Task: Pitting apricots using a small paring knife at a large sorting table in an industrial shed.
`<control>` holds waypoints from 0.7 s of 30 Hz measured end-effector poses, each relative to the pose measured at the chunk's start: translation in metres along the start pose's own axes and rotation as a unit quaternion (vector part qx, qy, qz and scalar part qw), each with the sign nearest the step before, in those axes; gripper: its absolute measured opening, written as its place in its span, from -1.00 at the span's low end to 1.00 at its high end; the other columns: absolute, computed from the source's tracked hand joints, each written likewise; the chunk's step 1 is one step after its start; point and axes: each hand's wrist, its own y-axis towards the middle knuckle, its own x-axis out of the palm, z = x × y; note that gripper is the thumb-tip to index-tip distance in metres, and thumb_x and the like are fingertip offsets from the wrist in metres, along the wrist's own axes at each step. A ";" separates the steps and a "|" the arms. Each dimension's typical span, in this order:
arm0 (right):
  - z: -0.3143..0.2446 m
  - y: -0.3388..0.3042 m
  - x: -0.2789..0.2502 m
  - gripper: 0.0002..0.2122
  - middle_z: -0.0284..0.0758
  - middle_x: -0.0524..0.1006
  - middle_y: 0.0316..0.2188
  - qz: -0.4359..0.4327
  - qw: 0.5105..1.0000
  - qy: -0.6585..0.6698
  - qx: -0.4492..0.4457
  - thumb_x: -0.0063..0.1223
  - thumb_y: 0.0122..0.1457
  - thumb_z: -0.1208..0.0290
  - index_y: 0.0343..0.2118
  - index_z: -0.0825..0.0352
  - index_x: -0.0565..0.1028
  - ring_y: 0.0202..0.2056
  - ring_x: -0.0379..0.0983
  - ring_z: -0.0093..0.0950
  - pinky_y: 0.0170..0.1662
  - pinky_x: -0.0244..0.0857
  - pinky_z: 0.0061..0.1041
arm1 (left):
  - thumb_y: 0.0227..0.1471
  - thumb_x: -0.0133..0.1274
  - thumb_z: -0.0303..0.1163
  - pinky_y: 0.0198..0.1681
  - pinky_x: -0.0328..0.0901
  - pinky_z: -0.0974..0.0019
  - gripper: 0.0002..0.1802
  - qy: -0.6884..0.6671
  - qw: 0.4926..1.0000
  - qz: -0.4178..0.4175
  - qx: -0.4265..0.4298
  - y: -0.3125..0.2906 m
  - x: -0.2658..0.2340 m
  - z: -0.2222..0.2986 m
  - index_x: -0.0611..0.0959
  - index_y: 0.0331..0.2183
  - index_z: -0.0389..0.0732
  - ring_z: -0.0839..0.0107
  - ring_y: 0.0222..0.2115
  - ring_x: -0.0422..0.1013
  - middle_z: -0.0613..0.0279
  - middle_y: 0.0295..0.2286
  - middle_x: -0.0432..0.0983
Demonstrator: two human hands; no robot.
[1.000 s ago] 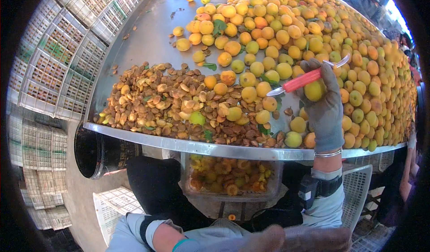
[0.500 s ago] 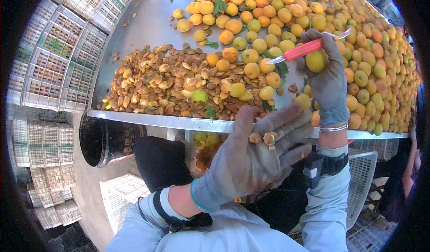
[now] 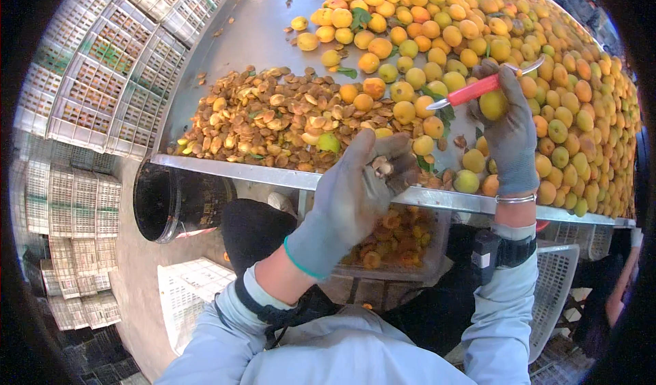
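My left hand (image 3: 355, 197), in a stained grey glove, is at the table's near edge with its fingers curled up around a few pale apricot pits (image 3: 382, 167) in the palm. My right hand (image 3: 511, 125), gloved as well, is to the right over the fruit. It grips a yellow-green apricot (image 3: 493, 104) along with a red-handled knife (image 3: 473, 90). The knife's short blade points left, and a curved metal end sticks out on the right. A heap of brown apricot pits (image 3: 273, 118) covers the table beyond my left hand.
Many apricots (image 3: 574, 125) are piled over the right and far side of the metal table (image 3: 236, 36). Beneath its edge, a clear bin (image 3: 383, 273) holds opened fruit. A black bucket (image 3: 154, 204) and stacked white crates (image 3: 89, 84) stand left; another white crate (image 3: 555, 282) is at right.
My left hand has moved left and up toward the table edge, and its spread fingers have curled around the pits. The bin below now shows. My right hand keeps its grip.
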 end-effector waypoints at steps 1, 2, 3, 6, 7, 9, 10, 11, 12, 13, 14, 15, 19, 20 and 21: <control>0.000 0.000 0.001 -0.63 -0.23 0.39 -0.06 0.009 1.000 0.025 0.011 -0.27 0.27 0.26 0.05 0.36 0.30 -0.07 0.35 -0.49 -0.16 0.33 -0.57 | 0.17 -0.26 -0.04 0.05 0.20 0.13 -0.44 0.001 1.000 -0.021 0.008 0.002 -0.002 0.003 0.42 -0.06 -0.36 0.18 -0.08 0.34 0.01 -0.09 0.38; 0.000 -0.001 0.002 -0.61 -0.24 0.40 -0.08 0.001 0.999 -0.039 -0.011 -0.25 0.27 0.22 0.02 0.40 0.31 -0.10 0.36 -0.48 -0.19 0.32 -0.58 | 0.17 -0.26 -0.04 0.05 0.20 0.13 -0.44 -0.018 0.999 -0.032 0.014 0.004 -0.003 0.005 0.41 -0.04 -0.35 0.18 -0.07 0.33 0.00 -0.08 0.37; -0.001 0.000 0.002 -0.61 -0.24 0.40 -0.08 0.010 0.999 -0.033 -0.003 -0.25 0.27 0.22 0.02 0.40 0.31 -0.10 0.36 -0.48 -0.19 0.32 -0.58 | 0.18 -0.27 -0.04 0.06 0.19 0.14 -0.43 -0.038 0.998 -0.045 0.018 0.006 -0.002 0.006 0.39 -0.03 -0.35 0.19 -0.05 0.32 -0.02 -0.06 0.35; -0.003 0.001 0.004 -0.61 -0.24 0.40 -0.10 0.036 0.997 0.043 0.044 -0.23 0.26 0.22 0.02 0.41 0.31 -0.13 0.37 -0.48 -0.21 0.32 -0.57 | 0.18 -0.27 -0.08 0.08 0.18 0.14 -0.47 -0.058 0.993 -0.099 0.027 0.006 0.003 0.010 0.37 -0.02 -0.33 0.17 -0.02 0.29 -0.03 -0.02 0.32; -0.004 0.001 0.005 -0.62 -0.24 0.40 -0.11 0.039 0.996 0.064 0.053 -0.23 0.26 0.23 0.01 0.41 0.31 -0.14 0.37 -0.48 -0.21 0.32 -0.58 | 0.18 -0.27 -0.08 0.08 0.18 0.14 -0.47 -0.052 0.996 -0.074 0.023 0.006 0.005 0.012 0.37 -0.02 -0.33 0.17 -0.02 0.29 -0.03 -0.02 0.32; -0.005 0.002 0.004 -0.62 -0.24 0.40 -0.11 0.043 0.993 0.085 0.064 -0.22 0.26 0.23 0.01 0.41 0.31 -0.15 0.37 -0.48 -0.21 0.32 -0.58 | 0.15 -0.22 -0.24 0.12 0.14 0.12 -0.52 -0.011 0.995 -0.073 0.066 0.005 0.008 0.014 0.32 0.03 -0.32 0.16 0.02 0.25 -0.04 0.01 0.28; -0.005 0.002 0.003 -0.62 -0.23 0.40 -0.11 0.034 0.996 0.066 0.044 -0.22 0.26 0.24 0.01 0.41 0.31 -0.15 0.37 -0.49 -0.20 0.32 -0.57 | 0.15 -0.22 -0.24 0.12 0.14 0.12 -0.52 -0.011 0.995 -0.075 0.064 0.004 0.009 0.014 0.32 0.03 -0.32 0.16 0.02 0.25 -0.04 0.01 0.28; -0.005 0.002 0.002 -0.63 -0.22 0.41 -0.12 0.027 0.998 0.046 0.025 -0.22 0.26 0.24 0.01 0.41 0.31 -0.15 0.37 -0.49 -0.20 0.32 -0.56 | 0.10 -0.19 -0.34 0.13 0.12 0.12 -0.52 -0.009 0.993 -0.091 0.070 0.003 0.009 0.015 0.28 0.05 -0.32 0.15 0.05 0.22 -0.05 0.02 0.26; -0.004 0.002 0.001 -0.63 -0.22 0.41 -0.12 0.032 0.998 0.044 0.026 -0.22 0.26 0.24 0.01 0.41 0.31 -0.15 0.37 -0.49 -0.20 0.32 -0.56 | 0.06 -0.15 -0.45 0.15 0.11 0.13 -0.49 -0.007 0.992 -0.100 0.076 0.002 0.010 0.015 0.25 0.07 -0.32 0.14 0.07 0.20 -0.05 0.03 0.25; -0.004 0.002 0.000 -0.64 -0.23 0.40 -0.11 0.017 1.000 -0.024 -0.007 -0.23 0.27 0.25 0.01 0.40 0.31 -0.14 0.37 -0.49 -0.18 0.32 -0.56 | 0.06 -0.15 -0.45 0.15 0.11 0.13 -0.49 -0.007 0.992 -0.107 0.068 0.002 0.010 0.015 0.25 0.07 -0.32 0.14 0.07 0.20 -0.05 0.03 0.25; -0.003 0.002 -0.003 -0.64 -0.23 0.40 -0.11 0.016 0.992 -0.115 -0.042 -0.24 0.27 0.26 0.01 0.40 0.31 -0.12 0.37 -0.48 -0.16 0.32 -0.55 | 0.01 -0.15 -0.52 0.16 0.09 0.12 -0.44 0.000 0.992 -0.105 0.066 0.002 0.010 0.015 0.21 0.09 -0.32 0.13 0.09 0.17 -0.06 0.05 0.22; -0.003 0.002 -0.005 -0.64 -0.23 0.40 -0.11 0.012 0.994 -0.098 -0.041 -0.24 0.27 0.26 0.01 0.40 0.31 -0.12 0.37 -0.48 -0.16 0.32 -0.55 | -0.04 -0.14 -0.58 0.17 0.08 0.12 -0.38 0.005 0.991 -0.115 0.065 0.002 0.011 0.015 0.17 0.11 -0.33 0.12 0.10 0.15 -0.07 0.06 0.19; -0.007 0.001 -0.015 -0.70 -0.30 0.42 -0.06 0.057 0.994 0.097 0.007 -0.15 0.23 0.28 -0.08 0.35 0.42 -0.11 0.38 -0.52 -0.17 0.39 -0.51 | -0.07 -0.19 -0.69 0.12 0.17 0.09 -0.39 0.006 0.991 -0.128 0.048 0.002 0.016 0.012 0.19 0.09 -0.35 0.08 0.08 0.18 -0.09 0.04 0.20; -0.010 0.000 -0.017 -0.70 -0.31 0.42 -0.07 0.069 0.994 0.080 0.006 -0.16 0.23 0.28 -0.08 0.35 0.41 -0.12 0.39 -0.53 -0.19 0.39 -0.52 | -0.06 -0.17 -0.67 0.09 0.22 0.11 -0.42 0.002 0.990 -0.135 0.046 0.002 0.018 0.010 0.22 0.07 -0.37 0.09 0.05 0.21 -0.09 0.03 0.22; -0.012 -0.001 -0.018 -0.70 -0.31 0.43 -0.09 0.067 0.996 0.064 -0.006 -0.16 0.23 0.27 -0.08 0.36 0.41 -0.13 0.40 -0.54 -0.21 0.40 -0.54 | -0.06 -0.17 -0.67 0.09 0.22 0.11 -0.42 0.002 0.990 -0.136 0.045 0.002 0.020 0.008 0.22 0.07 -0.37 0.09 0.05 0.21 -0.09 0.03 0.22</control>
